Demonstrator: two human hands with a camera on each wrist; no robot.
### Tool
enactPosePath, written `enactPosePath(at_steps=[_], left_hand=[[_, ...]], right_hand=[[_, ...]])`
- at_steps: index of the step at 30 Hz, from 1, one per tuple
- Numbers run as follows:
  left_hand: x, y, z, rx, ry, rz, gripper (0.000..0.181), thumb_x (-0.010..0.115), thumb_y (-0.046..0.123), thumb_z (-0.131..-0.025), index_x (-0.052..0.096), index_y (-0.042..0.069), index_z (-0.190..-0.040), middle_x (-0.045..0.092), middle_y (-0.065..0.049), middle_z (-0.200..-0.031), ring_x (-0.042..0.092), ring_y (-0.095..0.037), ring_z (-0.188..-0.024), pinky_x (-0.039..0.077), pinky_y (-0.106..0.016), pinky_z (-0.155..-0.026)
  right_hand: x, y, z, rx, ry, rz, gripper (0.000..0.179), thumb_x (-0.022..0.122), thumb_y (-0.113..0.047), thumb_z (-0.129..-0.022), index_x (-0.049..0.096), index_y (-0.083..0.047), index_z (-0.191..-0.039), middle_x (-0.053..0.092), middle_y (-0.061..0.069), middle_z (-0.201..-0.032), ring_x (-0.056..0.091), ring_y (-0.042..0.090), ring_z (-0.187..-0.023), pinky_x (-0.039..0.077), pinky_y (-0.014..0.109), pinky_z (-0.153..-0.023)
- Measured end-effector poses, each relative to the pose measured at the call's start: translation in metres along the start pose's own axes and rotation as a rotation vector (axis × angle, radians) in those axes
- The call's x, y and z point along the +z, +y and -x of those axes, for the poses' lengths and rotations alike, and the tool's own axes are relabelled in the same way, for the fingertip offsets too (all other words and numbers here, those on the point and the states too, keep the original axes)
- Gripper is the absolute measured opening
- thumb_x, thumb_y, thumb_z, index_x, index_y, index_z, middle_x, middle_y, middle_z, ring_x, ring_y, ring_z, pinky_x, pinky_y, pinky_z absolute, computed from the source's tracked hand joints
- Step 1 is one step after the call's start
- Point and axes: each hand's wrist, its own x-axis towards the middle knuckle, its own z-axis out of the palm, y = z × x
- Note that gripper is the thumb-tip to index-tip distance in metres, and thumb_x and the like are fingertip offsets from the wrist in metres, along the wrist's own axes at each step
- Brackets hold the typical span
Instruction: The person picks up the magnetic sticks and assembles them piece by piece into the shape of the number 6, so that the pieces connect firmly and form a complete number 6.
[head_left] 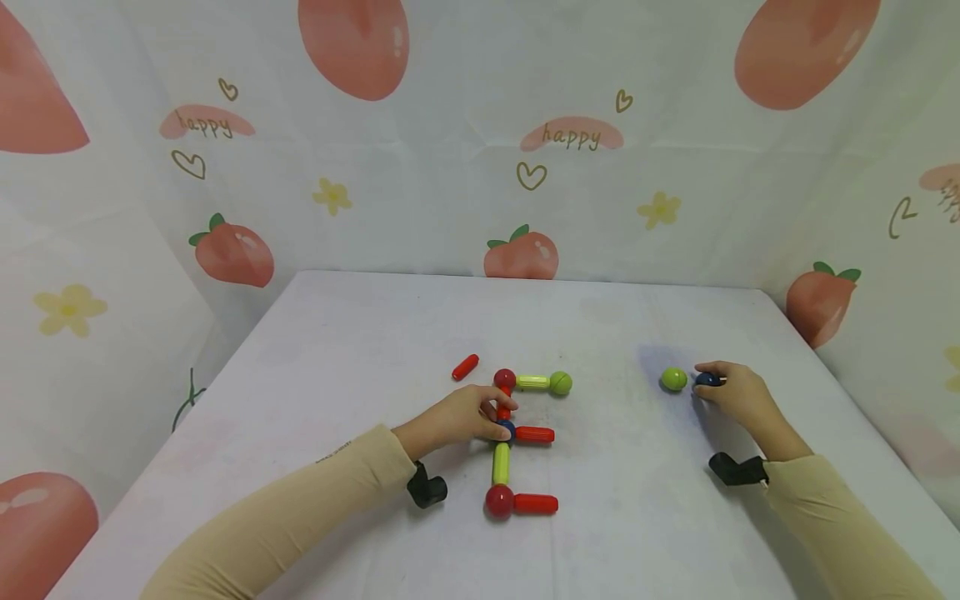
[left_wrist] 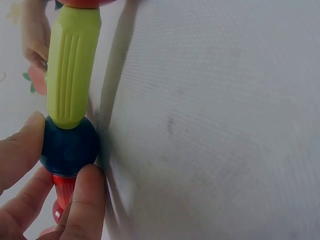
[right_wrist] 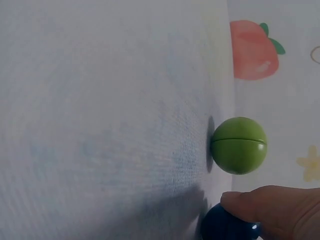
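My left hand (head_left: 467,414) pinches a blue ball (left_wrist: 70,147) in the middle of a built frame of rods and balls. From that ball a red rod (head_left: 535,434) points right, and a yellow-green rod (head_left: 501,463) runs to the near red ball (head_left: 499,501), which has its own red rod (head_left: 536,504). Another red rod, partly behind my fingers, leads to the far red ball (head_left: 505,379), joined by a yellow-green rod (head_left: 533,382) to a green ball (head_left: 560,383). At the right, my right hand (head_left: 741,400) holds a second blue ball (right_wrist: 227,225) between thumb and fingers.
A loose green ball (head_left: 673,379) lies just left of the right hand's blue ball. One loose red rod (head_left: 465,367) rests beyond my left hand. The white-covered table (head_left: 615,542) ends at a printed cloth backdrop (head_left: 435,183) behind and at the sides.
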Motion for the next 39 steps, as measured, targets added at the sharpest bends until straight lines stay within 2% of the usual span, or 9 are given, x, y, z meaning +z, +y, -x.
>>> enactPosePath(at_steps=[7, 11, 15, 18, 25, 30, 33, 39], left_hand=[[0.000, 0.000, 0.000, 0.001, 0.000, 0.001, 0.039, 0.080, 0.017, -0.088, 0.070, 0.017, -0.126, 0.065, -0.006, -0.102, 0.058, -0.018, -0.093, 0.051, -0.027, -0.075], [0.001, -0.001, 0.000, 0.002, 0.000, 0.000, 0.039, 0.080, 0.017, -0.088, 0.070, 0.017, -0.126, 0.065, -0.006, -0.102, 0.058, -0.018, -0.093, 0.051, -0.027, -0.075], [0.001, -0.002, -0.001, -0.001, -0.001, -0.001, 0.040, 0.080, 0.017, -0.088, 0.070, 0.018, -0.126, 0.065, -0.006, -0.102, 0.058, -0.018, -0.092, 0.051, -0.028, -0.075], [0.001, -0.002, -0.001, 0.001, 0.000, -0.001, 0.040, 0.081, 0.017, -0.088, 0.070, 0.018, -0.126, 0.065, -0.007, -0.101, 0.059, -0.018, -0.092, 0.051, -0.028, -0.075], [0.001, -0.002, -0.002, 0.008, 0.004, -0.008, 0.040, 0.080, 0.017, -0.088, 0.070, 0.017, -0.127, 0.065, -0.006, -0.101, 0.058, -0.018, -0.092, 0.050, -0.027, -0.074], [0.002, -0.002, -0.001, 0.005, 0.005, -0.009, 0.040, 0.080, 0.017, -0.088, 0.070, 0.018, -0.127, 0.065, -0.006, -0.102, 0.058, -0.018, -0.093, 0.051, -0.027, -0.074], [0.002, -0.002, -0.001, 0.007, 0.005, -0.008, 0.040, 0.080, 0.017, -0.088, 0.070, 0.018, -0.127, 0.065, -0.006, -0.102, 0.058, -0.018, -0.093, 0.051, -0.027, -0.075], [0.002, -0.002, -0.001, 0.011, 0.007, -0.008, 0.040, 0.080, 0.017, -0.088, 0.070, 0.017, -0.127, 0.065, -0.006, -0.102, 0.058, -0.018, -0.094, 0.051, -0.027, -0.075]], right_hand=[[-0.004, 0.000, 0.002, 0.013, -0.006, -0.025, 0.051, 0.062, -0.014, -0.096, 0.050, 0.013, -0.138, 0.042, 0.046, -0.140, 0.047, 0.058, -0.124, 0.045, 0.065, -0.100], [-0.007, -0.003, 0.005, 0.011, 0.004, -0.040, 0.052, 0.061, -0.017, -0.097, 0.050, 0.012, -0.139, 0.044, 0.044, -0.139, 0.051, 0.056, -0.120, 0.050, 0.060, -0.093], [-0.010, -0.007, 0.009, -0.021, 0.039, -0.040, 0.050, 0.062, -0.017, -0.098, 0.052, 0.011, -0.138, 0.047, 0.044, -0.138, 0.055, 0.053, -0.116, 0.055, 0.047, -0.080], [-0.012, -0.013, 0.011, -0.042, 0.057, -0.043, 0.050, 0.063, -0.017, -0.098, 0.053, 0.010, -0.138, 0.048, 0.043, -0.138, 0.056, 0.053, -0.118, 0.056, 0.042, -0.076], [-0.011, -0.029, 0.018, -0.077, 0.074, -0.084, 0.049, 0.064, -0.017, -0.098, 0.054, 0.008, -0.139, 0.050, 0.042, -0.139, 0.055, 0.055, -0.124, 0.057, 0.045, -0.081], [-0.008, -0.042, 0.024, -0.143, 0.112, -0.090, 0.047, 0.067, -0.015, -0.097, 0.058, 0.008, -0.136, 0.054, 0.040, -0.136, 0.058, 0.054, -0.122, 0.054, 0.033, -0.073], [-0.006, -0.050, 0.028, -0.173, 0.127, -0.092, 0.046, 0.069, -0.014, -0.096, 0.059, 0.008, -0.135, 0.055, 0.039, -0.136, 0.058, 0.054, -0.121, 0.054, 0.036, -0.074], [-0.001, -0.064, 0.037, -0.190, 0.120, -0.106, 0.047, 0.070, -0.016, -0.096, 0.059, 0.005, -0.136, 0.053, 0.036, -0.140, 0.056, 0.054, -0.124, 0.055, 0.054, -0.088]])
